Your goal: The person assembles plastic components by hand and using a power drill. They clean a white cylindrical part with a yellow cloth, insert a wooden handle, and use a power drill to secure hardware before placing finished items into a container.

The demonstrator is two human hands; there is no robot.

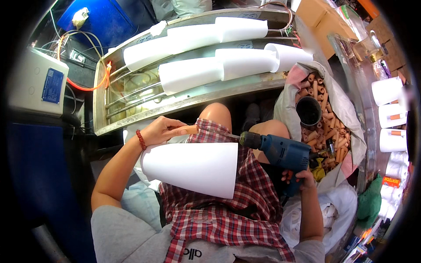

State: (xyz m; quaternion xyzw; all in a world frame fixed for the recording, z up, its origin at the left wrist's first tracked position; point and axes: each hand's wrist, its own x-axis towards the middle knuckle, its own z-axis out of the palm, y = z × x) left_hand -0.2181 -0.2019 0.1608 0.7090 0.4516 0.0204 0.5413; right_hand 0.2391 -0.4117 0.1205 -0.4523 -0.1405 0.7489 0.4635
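My left hand (165,129), with a red beaded bracelet at the wrist, pinches a short tan tube (190,129) above my lap. The blue power drill (285,151) is gripped by its handle in my right hand (303,179). A thin metal rod (226,133) runs from its dark chuck (251,140) toward the tube. Whether rod and tube touch, I cannot tell. Just below my left hand, a smooth white tapered cylinder (193,168) lies sideways across my lap, over the red checked apron (219,223).
Ahead, several white cylinders (190,75) sit on metal rods over a long trough (144,111). A sack (351,107) of tan tubes with a black cup (308,110) stands at right. White rolls (392,115) line the far right. At left is a grey box (37,81) with an orange cable.
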